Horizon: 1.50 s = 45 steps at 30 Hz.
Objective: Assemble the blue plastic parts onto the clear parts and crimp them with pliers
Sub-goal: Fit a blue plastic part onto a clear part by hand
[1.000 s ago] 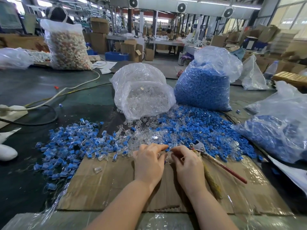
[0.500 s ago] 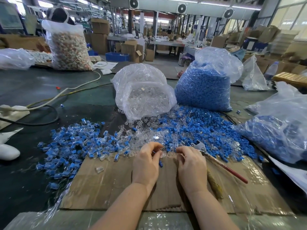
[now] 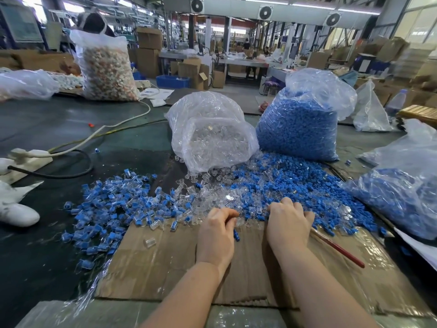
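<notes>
Your left hand (image 3: 216, 229), fingers curled, pinches something unclear; loose blue parts (image 3: 295, 185) and clear parts (image 3: 212, 197) lie directly ahead. Your right hand (image 3: 289, 221), nearer, grips the pliers (image 3: 335, 249).

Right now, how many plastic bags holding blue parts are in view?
2. One upright bag of blue parts behind the loose pile, one slumped bag at the right edge. Others may be hidden.

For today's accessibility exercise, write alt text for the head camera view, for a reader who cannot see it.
Two bare hands work at the edge of a heap of loose blue and clear parts on cardboard; the left hand curls over small parts, the right hand holds red-handled pliers. Behind stand a bag of clear parts and a bag of blue parts.
</notes>
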### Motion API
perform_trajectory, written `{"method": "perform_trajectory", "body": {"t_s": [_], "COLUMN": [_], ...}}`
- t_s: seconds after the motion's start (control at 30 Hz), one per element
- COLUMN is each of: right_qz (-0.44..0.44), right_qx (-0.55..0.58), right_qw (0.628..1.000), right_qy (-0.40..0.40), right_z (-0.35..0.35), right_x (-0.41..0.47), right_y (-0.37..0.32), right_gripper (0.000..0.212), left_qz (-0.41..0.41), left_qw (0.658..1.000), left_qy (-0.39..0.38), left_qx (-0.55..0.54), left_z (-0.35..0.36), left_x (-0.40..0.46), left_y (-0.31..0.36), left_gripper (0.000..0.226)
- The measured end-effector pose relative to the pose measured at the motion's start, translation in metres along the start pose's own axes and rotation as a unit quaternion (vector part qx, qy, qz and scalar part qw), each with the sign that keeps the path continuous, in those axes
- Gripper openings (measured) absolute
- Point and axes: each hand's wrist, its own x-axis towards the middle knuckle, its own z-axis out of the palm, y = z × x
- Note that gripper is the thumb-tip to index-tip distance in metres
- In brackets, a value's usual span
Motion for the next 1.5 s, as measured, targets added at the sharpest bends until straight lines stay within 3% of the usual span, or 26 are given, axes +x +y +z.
{"method": "perform_trajectory", "body": {"t_s": [0.33,0.47,0.6,0.73,0.9,1.07,1.5], "right_qz": [-0.018,-0.020,-0.057,-0.068,-0.067,-0.042,-0.094], "right_qx": [-0.028,-0.016,0.119,0.266,0.352,0.439,0.372], "right_qw": [0.999,0.999,0.988,0.959,0.931,0.894,0.921], "right_qy": [-0.021,0.023,0.075,0.074,0.076,0.075,0.072], "right_z": [-0.002,-0.002,-0.001,0.004,0.008,0.007,0.010], "right_x": [0.011,0.005,-0.008,-0.027,-0.040,-0.044,-0.046], "right_y": [-0.003,-0.004,-0.005,-0.002,0.005,0.007,0.005], "right_gripper": [0.021,0.013,0.008,0.006,0.016,0.012,0.004], "left_qz": [0.008,-0.001,-0.007,-0.009,-0.007,-0.006,-0.006], "left_qw": [1.000,1.000,1.000,1.000,0.999,0.998,0.995], "left_qy": [-0.015,-0.014,-0.010,-0.006,-0.020,-0.037,-0.075], "left_qx": [0.003,-0.005,-0.014,-0.022,-0.033,-0.056,-0.071], "left_z": [0.000,-0.001,-0.001,-0.002,-0.003,-0.005,-0.007], "left_x": [0.001,0.001,0.000,-0.001,-0.001,-0.002,-0.003], "left_y": [0.000,0.002,0.002,0.002,0.000,0.002,0.003], "left_gripper": [0.013,0.012,0.012,0.012,0.013,0.013,0.015]}}
